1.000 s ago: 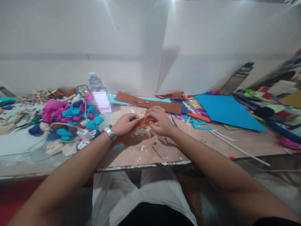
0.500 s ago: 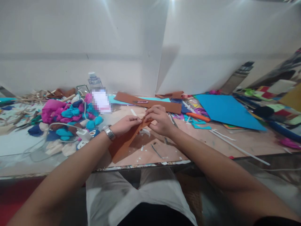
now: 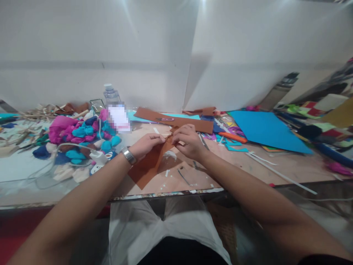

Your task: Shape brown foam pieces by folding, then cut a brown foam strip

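A brown sheet point(image 3: 146, 169), paper or felt, hangs between my hands over the near part of the table, its upper edge gathered and crumpled. My left hand point(image 3: 147, 145), with a metal-band watch at its wrist, pinches the gathered edge between thumb and fingers. Close beside it, my right hand point(image 3: 189, 141) is closed on the same edge, its fingers bent. Just beyond both hands lies a flat brown strip point(image 3: 190, 124) with a small pink-handled tool point(image 3: 166, 119) on top. White scraps point(image 3: 169, 156) lie below my right hand.
To the left sits a heap of pink, blue and cream crumpled bundles point(image 3: 82, 131), with a white cable plug point(image 3: 98, 157) in front. A phone point(image 3: 119, 117) leans on a clear bottle point(image 3: 111, 94). Rightward are an orange cutter point(image 3: 234, 137), a blue sheet point(image 3: 268, 129) and a white strip point(image 3: 284, 173).
The brown sheet's lower part has swung and spread toward the right, showing more of its face. My hands stay near the same place, and more crumpled edge shows between them.
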Demonstrator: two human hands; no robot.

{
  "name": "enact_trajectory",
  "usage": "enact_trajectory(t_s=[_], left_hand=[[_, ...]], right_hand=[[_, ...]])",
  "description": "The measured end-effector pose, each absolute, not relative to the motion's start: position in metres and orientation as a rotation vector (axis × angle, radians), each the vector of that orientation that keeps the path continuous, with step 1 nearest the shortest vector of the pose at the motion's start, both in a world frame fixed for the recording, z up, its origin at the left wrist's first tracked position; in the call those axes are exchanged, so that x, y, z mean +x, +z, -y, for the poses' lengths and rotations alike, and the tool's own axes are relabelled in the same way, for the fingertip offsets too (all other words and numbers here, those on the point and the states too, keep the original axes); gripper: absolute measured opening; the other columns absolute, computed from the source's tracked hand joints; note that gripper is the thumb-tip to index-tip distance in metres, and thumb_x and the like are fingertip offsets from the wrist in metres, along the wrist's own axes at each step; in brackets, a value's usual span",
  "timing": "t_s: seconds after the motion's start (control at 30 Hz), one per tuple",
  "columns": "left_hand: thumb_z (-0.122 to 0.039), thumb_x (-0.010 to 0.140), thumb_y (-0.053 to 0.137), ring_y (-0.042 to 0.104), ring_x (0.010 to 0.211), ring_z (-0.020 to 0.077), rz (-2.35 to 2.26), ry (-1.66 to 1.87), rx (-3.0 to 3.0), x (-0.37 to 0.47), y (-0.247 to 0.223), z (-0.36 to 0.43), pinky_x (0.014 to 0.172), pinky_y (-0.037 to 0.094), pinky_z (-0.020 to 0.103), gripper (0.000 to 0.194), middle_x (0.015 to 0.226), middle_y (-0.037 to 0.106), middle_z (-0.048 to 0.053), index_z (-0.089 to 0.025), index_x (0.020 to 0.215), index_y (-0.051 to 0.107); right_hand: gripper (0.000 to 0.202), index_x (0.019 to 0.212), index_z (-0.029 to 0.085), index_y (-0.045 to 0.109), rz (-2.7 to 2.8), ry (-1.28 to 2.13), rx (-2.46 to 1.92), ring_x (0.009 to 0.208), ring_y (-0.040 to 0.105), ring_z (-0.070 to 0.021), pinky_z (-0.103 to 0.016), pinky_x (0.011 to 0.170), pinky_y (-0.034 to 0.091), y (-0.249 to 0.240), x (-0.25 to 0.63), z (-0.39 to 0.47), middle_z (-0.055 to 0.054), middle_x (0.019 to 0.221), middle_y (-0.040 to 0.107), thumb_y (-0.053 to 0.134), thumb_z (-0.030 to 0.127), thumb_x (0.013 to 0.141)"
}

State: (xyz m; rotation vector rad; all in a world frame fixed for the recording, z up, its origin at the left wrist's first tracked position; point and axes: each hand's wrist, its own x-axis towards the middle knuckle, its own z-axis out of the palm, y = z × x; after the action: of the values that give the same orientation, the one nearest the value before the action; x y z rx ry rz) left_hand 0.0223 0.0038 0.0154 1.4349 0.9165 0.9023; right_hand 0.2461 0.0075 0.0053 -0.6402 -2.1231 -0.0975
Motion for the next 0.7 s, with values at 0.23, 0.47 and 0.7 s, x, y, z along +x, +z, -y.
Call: enact_trajectory(t_s=[0.23,0.47,0.7], left_hand=[[-0.038,0.071,0.081,0.055,0.082,0.0153,-0.909,0.935,1.361,0.022,0.015,-0.004,0.082,0.04,0.028,0.025,0.082,0.067,0.002,-0.015,0.075,0.072],[-0.043,0.077,0.079,0.058,0.083,0.0162,-0.91,0.852,1.516,0.015,0.013,-0.009,0.084,0.042,0.029,0.029,0.085,0.069,0.002,-0.015,0.081,0.073],[-0.053,0.09,0.065,0.057,0.074,0.0154,-0.828,0.56,1.964,0.013,0.016,-0.007,0.076,0.043,0.028,0.041,0.076,0.067,0.002,-0.015,0.077,0.069]], right_hand=[[0.019,0.08,0.021,0.065,2.136,-0.069,-0.602,0.086,0.066,-0.0164,-0.038,0.088,0.035,0.005,0.247,-0.009,-0.002,0.088,0.072,0.057,0.007,0.089],[0.012,0.09,0.023,0.066,2.226,0.108,-0.639,0.101,0.062,-0.0251,-0.043,0.096,0.037,0.016,0.248,0.005,-0.007,0.1,0.07,0.056,0.02,0.084],[0.018,0.098,0.021,0.071,2.319,0.186,-0.768,0.108,0.055,-0.0261,-0.044,0.098,0.034,0.013,0.244,0.001,-0.009,0.108,0.07,0.058,0.033,0.096]])
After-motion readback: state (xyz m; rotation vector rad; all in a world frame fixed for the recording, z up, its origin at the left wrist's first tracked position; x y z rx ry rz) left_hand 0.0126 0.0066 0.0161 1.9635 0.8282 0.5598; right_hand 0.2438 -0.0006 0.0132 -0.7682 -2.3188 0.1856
